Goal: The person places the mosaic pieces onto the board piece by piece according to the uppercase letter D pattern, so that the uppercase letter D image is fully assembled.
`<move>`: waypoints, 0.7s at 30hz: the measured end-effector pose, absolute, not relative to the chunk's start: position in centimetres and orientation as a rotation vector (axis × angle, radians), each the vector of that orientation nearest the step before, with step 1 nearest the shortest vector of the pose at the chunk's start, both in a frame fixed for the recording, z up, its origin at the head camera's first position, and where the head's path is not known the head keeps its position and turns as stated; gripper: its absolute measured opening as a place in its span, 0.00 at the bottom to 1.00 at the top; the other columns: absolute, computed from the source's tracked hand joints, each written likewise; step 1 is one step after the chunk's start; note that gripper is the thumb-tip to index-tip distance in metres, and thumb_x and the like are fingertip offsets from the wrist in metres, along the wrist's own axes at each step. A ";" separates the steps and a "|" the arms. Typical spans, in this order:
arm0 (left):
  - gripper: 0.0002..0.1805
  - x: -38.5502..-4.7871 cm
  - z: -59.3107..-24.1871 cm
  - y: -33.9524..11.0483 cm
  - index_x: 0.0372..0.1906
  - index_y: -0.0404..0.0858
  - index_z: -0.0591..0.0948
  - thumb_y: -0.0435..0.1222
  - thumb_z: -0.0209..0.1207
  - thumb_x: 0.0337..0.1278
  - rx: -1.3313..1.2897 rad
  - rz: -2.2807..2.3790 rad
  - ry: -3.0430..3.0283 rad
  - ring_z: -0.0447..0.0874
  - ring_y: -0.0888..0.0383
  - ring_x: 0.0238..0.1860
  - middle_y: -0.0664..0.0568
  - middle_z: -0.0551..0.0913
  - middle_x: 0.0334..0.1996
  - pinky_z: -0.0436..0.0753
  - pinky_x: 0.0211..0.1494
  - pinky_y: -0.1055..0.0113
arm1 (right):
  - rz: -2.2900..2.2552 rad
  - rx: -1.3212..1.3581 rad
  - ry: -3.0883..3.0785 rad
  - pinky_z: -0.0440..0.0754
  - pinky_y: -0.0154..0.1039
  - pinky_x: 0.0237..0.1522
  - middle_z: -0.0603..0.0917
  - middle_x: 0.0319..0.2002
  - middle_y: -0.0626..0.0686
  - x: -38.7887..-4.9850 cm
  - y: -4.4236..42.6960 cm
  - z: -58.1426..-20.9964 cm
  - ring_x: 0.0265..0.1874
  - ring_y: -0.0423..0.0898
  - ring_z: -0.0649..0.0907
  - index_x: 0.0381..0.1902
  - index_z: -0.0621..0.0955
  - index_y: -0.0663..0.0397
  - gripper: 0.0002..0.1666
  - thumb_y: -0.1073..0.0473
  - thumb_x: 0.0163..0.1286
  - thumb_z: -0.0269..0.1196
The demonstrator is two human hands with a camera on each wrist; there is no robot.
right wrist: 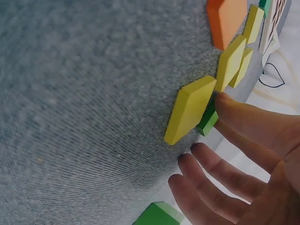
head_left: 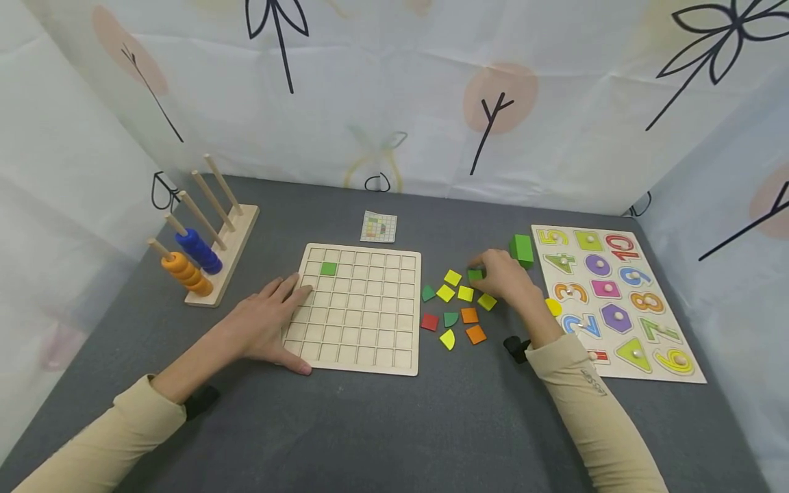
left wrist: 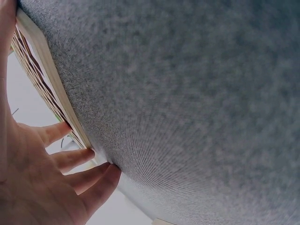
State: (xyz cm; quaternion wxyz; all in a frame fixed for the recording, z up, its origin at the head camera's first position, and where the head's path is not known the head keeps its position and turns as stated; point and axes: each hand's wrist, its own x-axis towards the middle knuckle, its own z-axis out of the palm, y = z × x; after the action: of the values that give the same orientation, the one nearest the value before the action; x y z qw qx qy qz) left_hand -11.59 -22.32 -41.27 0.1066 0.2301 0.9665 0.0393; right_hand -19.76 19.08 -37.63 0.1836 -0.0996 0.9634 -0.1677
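A wooden grid board (head_left: 359,329) lies on the dark table, with one green square tile (head_left: 329,268) in a cell near its upper left. My left hand (head_left: 265,322) rests at the board's left edge, fingers spread and thumb by the lower corner. In the left wrist view its fingertips touch the board's side (left wrist: 61,93). To the right of the board, my right hand (head_left: 502,277) pinches another green square tile (right wrist: 208,118) between thumb and index finger. A yellow square tile (right wrist: 191,110) lies beside it; the other fingers of that hand are slightly bent near the table.
Yellow tiles (head_left: 446,293), orange tiles (head_left: 476,334), a red tile (head_left: 429,322) and green pieces (head_left: 451,319) lie right of the board. A pattern card (head_left: 379,226) lies behind it. A ring stacker (head_left: 237,236) stands left; a green block (head_left: 521,250) and number puzzle (head_left: 662,352) lie right.
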 end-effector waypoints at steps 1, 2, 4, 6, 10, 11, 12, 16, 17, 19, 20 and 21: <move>0.79 -11.6 -41.3 -22.3 0.78 0.36 0.61 0.83 0.65 0.19 0.676 0.115 2.846 0.63 0.25 0.73 0.28 0.60 0.77 0.76 0.59 0.28 | -0.475 -0.283 2.723 0.82 0.57 0.54 0.79 0.65 0.69 -19.7 19.1 -37.7 0.63 0.66 0.79 0.63 0.80 0.65 0.25 0.62 0.70 0.63; 0.79 -11.6 -41.3 -22.3 0.78 0.36 0.61 0.83 0.65 0.19 0.675 0.114 2.846 0.63 0.25 0.73 0.28 0.60 0.77 0.76 0.59 0.28 | -0.481 -0.284 2.729 0.82 0.56 0.54 0.79 0.64 0.69 -19.8 19.1 -37.8 0.62 0.66 0.79 0.63 0.81 0.66 0.25 0.63 0.70 0.63; 0.79 -11.6 -41.3 -22.4 0.78 0.36 0.61 0.83 0.65 0.19 0.676 0.112 2.847 0.63 0.25 0.73 0.28 0.60 0.77 0.76 0.59 0.28 | -0.490 -0.292 2.744 0.83 0.55 0.52 0.81 0.62 0.69 -19.7 19.0 -38.0 0.59 0.65 0.81 0.61 0.82 0.66 0.24 0.63 0.69 0.63; 0.79 -11.6 -41.3 -22.4 0.78 0.36 0.61 0.83 0.65 0.20 0.676 0.109 2.849 0.63 0.25 0.73 0.28 0.60 0.77 0.76 0.59 0.29 | -0.499 -0.298 2.756 0.84 0.53 0.48 0.82 0.61 0.68 -19.7 19.0 -38.1 0.54 0.63 0.84 0.60 0.82 0.66 0.23 0.63 0.70 0.64; 0.79 -11.6 -41.2 -22.4 0.78 0.36 0.62 0.83 0.65 0.19 0.681 0.109 2.853 0.64 0.25 0.73 0.28 0.60 0.77 0.77 0.59 0.29 | -0.493 -0.298 2.764 0.84 0.51 0.44 0.84 0.59 0.68 -19.7 18.7 -38.3 0.48 0.60 0.85 0.60 0.83 0.66 0.22 0.62 0.71 0.65; 0.79 -11.6 -41.2 -22.3 0.78 0.36 0.62 0.83 0.65 0.19 0.682 0.110 2.853 0.64 0.25 0.73 0.28 0.60 0.77 0.77 0.59 0.29 | -0.489 -0.295 2.763 0.84 0.50 0.43 0.84 0.58 0.68 -19.7 18.6 -38.3 0.48 0.60 0.85 0.60 0.83 0.65 0.22 0.62 0.71 0.65; 0.78 -11.6 -41.2 -22.3 0.78 0.36 0.62 0.83 0.66 0.19 0.680 0.113 2.853 0.63 0.25 0.73 0.28 0.60 0.77 0.77 0.59 0.29 | -0.484 -0.294 2.763 0.84 0.50 0.43 0.84 0.58 0.67 -19.7 18.6 -38.3 0.49 0.60 0.85 0.60 0.83 0.65 0.22 0.62 0.71 0.65; 0.78 -11.5 -41.1 -22.3 0.78 0.36 0.62 0.82 0.66 0.20 0.681 0.121 2.852 0.64 0.25 0.73 0.28 0.60 0.77 0.76 0.60 0.29 | -0.482 -0.289 2.762 0.83 0.50 0.42 0.83 0.58 0.67 -19.6 18.5 -38.2 0.49 0.61 0.84 0.60 0.83 0.64 0.22 0.62 0.71 0.65; 0.78 -11.5 -41.1 -22.3 0.78 0.36 0.62 0.83 0.66 0.20 0.683 0.121 2.852 0.64 0.25 0.73 0.28 0.60 0.77 0.76 0.60 0.29 | -0.486 -0.292 2.762 0.83 0.51 0.43 0.83 0.58 0.67 -19.6 18.5 -38.2 0.49 0.61 0.84 0.60 0.83 0.64 0.22 0.62 0.71 0.65; 0.78 -11.5 -41.0 -22.2 0.78 0.36 0.62 0.82 0.66 0.20 0.686 0.121 2.853 0.64 0.25 0.73 0.28 0.61 0.76 0.77 0.59 0.30 | -0.492 -0.303 2.765 0.83 0.52 0.45 0.83 0.58 0.68 -19.6 18.5 -38.2 0.50 0.61 0.84 0.60 0.83 0.65 0.22 0.63 0.70 0.65; 0.78 -11.5 -41.0 -22.2 0.78 0.36 0.62 0.83 0.66 0.20 0.689 0.118 2.853 0.64 0.25 0.73 0.28 0.61 0.76 0.77 0.59 0.30 | -0.498 -0.309 2.766 0.83 0.54 0.46 0.84 0.58 0.68 -19.6 18.4 -38.3 0.50 0.62 0.84 0.60 0.83 0.65 0.21 0.63 0.70 0.65; 0.78 -11.5 -41.0 -22.2 0.78 0.36 0.62 0.83 0.66 0.20 0.692 0.120 2.853 0.64 0.25 0.73 0.28 0.61 0.76 0.77 0.59 0.30 | -0.502 -0.314 2.767 0.83 0.54 0.47 0.84 0.58 0.68 -19.6 18.4 -38.3 0.51 0.62 0.84 0.60 0.83 0.65 0.21 0.63 0.70 0.65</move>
State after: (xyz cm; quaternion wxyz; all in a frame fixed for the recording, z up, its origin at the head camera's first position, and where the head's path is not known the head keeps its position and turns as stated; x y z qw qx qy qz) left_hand -11.47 -22.23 -40.97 0.1015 0.2342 0.9660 0.0407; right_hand -19.59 18.42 -38.30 0.1551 -0.1095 0.9660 -0.1752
